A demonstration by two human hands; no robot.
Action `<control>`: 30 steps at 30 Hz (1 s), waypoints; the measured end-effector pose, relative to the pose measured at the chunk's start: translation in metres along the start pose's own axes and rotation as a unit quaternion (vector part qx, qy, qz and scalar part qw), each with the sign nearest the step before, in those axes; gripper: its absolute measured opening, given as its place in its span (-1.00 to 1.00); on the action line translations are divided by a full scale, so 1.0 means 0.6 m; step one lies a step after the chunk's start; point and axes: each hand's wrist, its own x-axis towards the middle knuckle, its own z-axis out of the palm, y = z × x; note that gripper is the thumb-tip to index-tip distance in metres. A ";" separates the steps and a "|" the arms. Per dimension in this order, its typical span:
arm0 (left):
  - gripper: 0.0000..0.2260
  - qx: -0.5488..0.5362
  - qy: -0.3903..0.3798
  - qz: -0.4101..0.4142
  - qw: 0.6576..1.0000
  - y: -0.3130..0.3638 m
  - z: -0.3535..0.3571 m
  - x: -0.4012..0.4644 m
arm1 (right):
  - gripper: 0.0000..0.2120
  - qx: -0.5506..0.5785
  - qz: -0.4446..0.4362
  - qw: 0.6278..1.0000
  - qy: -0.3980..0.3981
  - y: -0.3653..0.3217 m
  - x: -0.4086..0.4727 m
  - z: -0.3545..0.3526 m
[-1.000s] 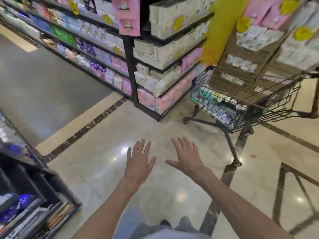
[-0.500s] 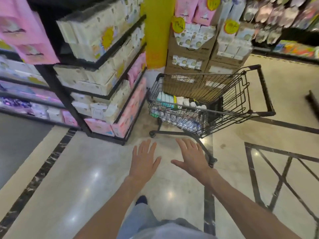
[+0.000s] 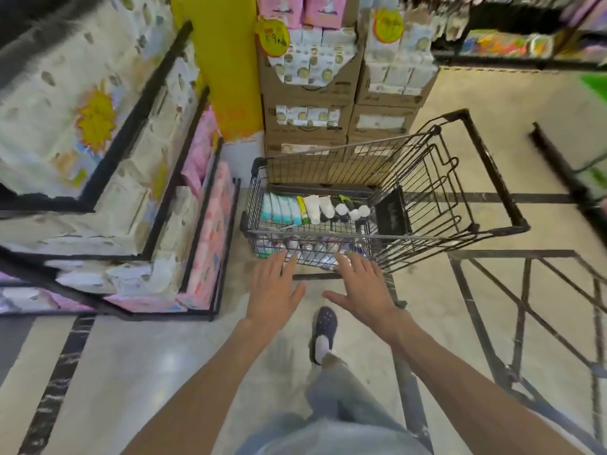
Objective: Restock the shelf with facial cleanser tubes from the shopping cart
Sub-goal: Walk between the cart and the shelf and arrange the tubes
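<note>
- Closer now to the shopping cart [image 3: 377, 205]: a second ago well ahead and off to the right of both hands, now directly beyond the fingertips, its near wire wall just past them.
- Left hand [image 3: 274, 287] and right hand [image 3: 364, 287] side by side, slightly apart, palms down, fingers straight and spread, holding nothing; same flat pose as a moment back.
- Fingertips overlapping the cart's near wall in this view; actual contact with the wire hard to judge, probably just short of it.
- Facial cleanser tubes [image 3: 295, 210] lying in the basket ahead of the left hand, teal, white and green, with white caps further toward the right hand; more packs blurred lower in the basket.
- Shelf [image 3: 184, 178] of pale and pink packs to the left of the left hand, beside the cart.
- One foot [image 3: 323, 333] stepping forward below and between the hands.
- Meaning for the task: approach nearly done, nothing picked yet; likely next, a reach over the near wall for a tube.
</note>
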 end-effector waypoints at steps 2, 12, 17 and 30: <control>-0.41 0.001 -0.003 0.002 1.000 -0.008 0.004 0.063 | -0.12 0.006 0.008 1.000 -0.002 0.019 0.061 0.000; -0.49 -0.054 -0.027 -0.055 0.997 -0.016 0.027 0.398 | -0.17 0.047 0.031 0.997 -0.061 0.144 0.389 -0.008; -0.47 -0.064 -0.081 -0.080 0.991 -0.019 0.071 0.535 | -0.15 0.055 0.045 0.992 -0.107 0.198 0.511 0.012; -0.47 -0.147 -0.180 -0.168 0.958 -0.079 0.287 0.792 | -0.19 0.120 0.127 0.972 -0.160 0.308 0.706 0.186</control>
